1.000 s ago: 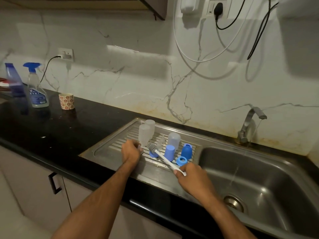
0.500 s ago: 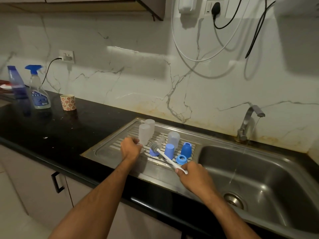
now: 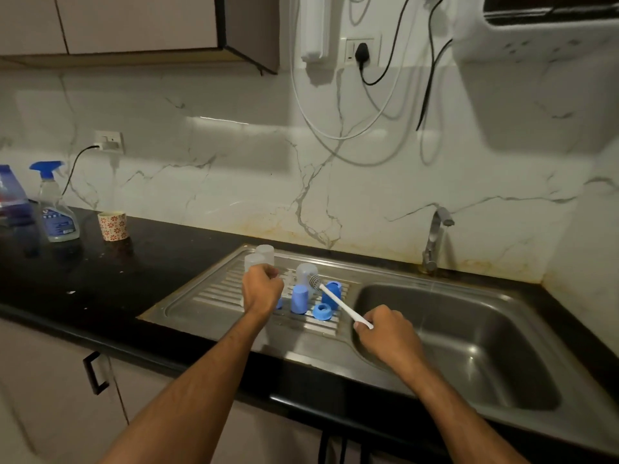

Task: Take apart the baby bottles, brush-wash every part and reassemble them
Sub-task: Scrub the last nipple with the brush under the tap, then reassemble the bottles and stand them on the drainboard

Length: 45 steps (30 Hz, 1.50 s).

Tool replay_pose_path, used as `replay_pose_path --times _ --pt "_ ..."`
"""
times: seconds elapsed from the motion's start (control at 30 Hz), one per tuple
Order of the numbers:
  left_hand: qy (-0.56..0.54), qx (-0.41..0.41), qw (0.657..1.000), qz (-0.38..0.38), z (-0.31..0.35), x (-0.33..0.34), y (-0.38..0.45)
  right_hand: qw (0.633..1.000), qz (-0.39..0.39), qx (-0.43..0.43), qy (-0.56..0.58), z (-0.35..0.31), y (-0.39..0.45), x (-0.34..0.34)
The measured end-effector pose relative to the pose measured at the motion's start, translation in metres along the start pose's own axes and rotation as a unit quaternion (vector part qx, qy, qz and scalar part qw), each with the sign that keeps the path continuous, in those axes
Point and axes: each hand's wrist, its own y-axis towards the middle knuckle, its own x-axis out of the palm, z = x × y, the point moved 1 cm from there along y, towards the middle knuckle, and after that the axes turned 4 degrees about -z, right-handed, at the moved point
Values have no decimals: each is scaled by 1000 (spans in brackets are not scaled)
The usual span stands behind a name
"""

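The right hand (image 3: 390, 333) now sits nearer the basin, drawing the bottle brush (image 3: 338, 301) rightward, so its bristle head lies between the clear bottle (image 3: 303, 274) and the blue cap (image 3: 331, 294) (earlier it lay by the left hand). The left hand (image 3: 261, 291) is a raised fist; whether it holds anything is hidden.

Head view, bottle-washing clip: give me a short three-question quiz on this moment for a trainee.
1. True or false: the right hand holds the white-handled brush.
2. Where do the blue caps stand? A) in the sink basin B) on the ribbed drainboard C) on the black counter
3. Fill in: the patterned cup stands beside the ___ bottle.

Key: 1 true; 2 B; 3 spray.
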Motion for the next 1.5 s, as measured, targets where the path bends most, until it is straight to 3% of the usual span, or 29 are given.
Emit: replay_pose_path --times 0.43,0.8,1.03,1.5 --pt "-29 83 993 -81 90 93 -63 993 77 84 5 93 -22 -76" --pt "8 171 967 -187 149 202 -124 969 151 195 -17 212 -36 -139" --pt "35 166 960 -222 165 265 -149 949 194 247 -38 292 -23 -150" --pt "38 168 949 -263 169 355 -154 926 167 286 -180 377 16 -140"
